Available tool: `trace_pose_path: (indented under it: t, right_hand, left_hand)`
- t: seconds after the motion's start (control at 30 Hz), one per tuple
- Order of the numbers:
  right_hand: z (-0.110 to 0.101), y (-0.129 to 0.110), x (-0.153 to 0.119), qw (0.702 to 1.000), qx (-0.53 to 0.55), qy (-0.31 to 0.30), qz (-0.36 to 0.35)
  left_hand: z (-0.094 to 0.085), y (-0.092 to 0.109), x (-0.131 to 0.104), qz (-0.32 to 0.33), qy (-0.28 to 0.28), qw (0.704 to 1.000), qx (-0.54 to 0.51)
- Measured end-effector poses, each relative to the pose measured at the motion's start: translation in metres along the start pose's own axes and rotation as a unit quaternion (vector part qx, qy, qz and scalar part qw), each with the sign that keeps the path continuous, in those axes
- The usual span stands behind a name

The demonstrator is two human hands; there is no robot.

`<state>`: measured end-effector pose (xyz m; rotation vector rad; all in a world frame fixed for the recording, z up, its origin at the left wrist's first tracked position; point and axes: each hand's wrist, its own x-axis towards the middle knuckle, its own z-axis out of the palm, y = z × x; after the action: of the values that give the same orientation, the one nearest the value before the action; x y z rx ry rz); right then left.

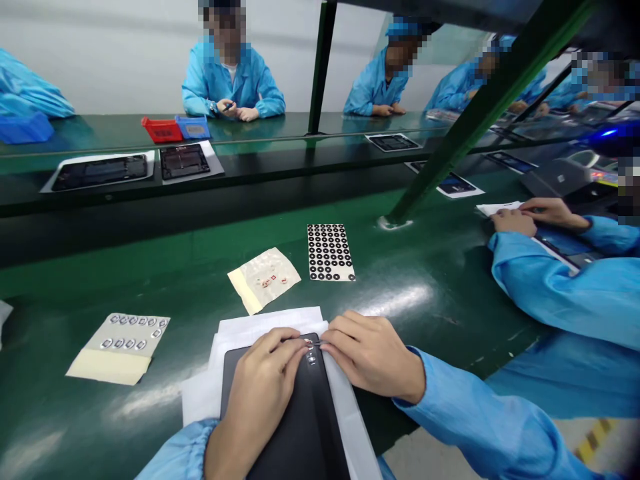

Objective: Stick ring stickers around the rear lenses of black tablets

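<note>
A dark flat tablet-like panel (295, 427) lies on white sheets (197, 398) at the bench's near edge. My left hand (265, 387) rests over its upper left part, fingers closed, with the fingertips by the camera-like openings (311, 359) near the top corner. My right hand (373, 353) reaches in from the right, its fingers pinched at the same corner. Something thin and metallic shows between the two hands' fingertips; which hand holds it is unclear, and what each pinches is too small to name.
Beyond the panel lie a sticker sheet with red bits (273, 277) and a sheet of black rings (327, 257). Another sticker sheet (120, 347) is at left. A green post (440, 157) slants up at right. A co-worker's hands (537, 217) work at right; more people sit across.
</note>
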<state>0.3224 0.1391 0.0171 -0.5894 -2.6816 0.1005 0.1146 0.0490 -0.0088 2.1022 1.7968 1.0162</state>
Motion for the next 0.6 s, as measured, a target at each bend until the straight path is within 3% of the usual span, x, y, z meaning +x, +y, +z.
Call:
trace_pose_path:
  t: [0.17, 0.43, 0.6]
  right_hand:
    - [-0.006, -0.003, 0.001, 0.997, -0.062, 0.011, -0.039]
    - [-0.007, -0.018, -0.003, 0.975, -0.168, 0.082, -0.117]
    - [0.01, -0.023, -0.02, 0.972, -0.187, 0.11, -0.085]
  left_hand:
    - [0.001, 0.002, 0.001, 0.019, 0.002, 1.0, 0.021]
    - [0.001, 0.004, 0.001, 0.033, -0.007, 0.999, 0.027]
    - [0.001, 0.0, 0.001, 0.054, -0.009, 0.998, 0.032]
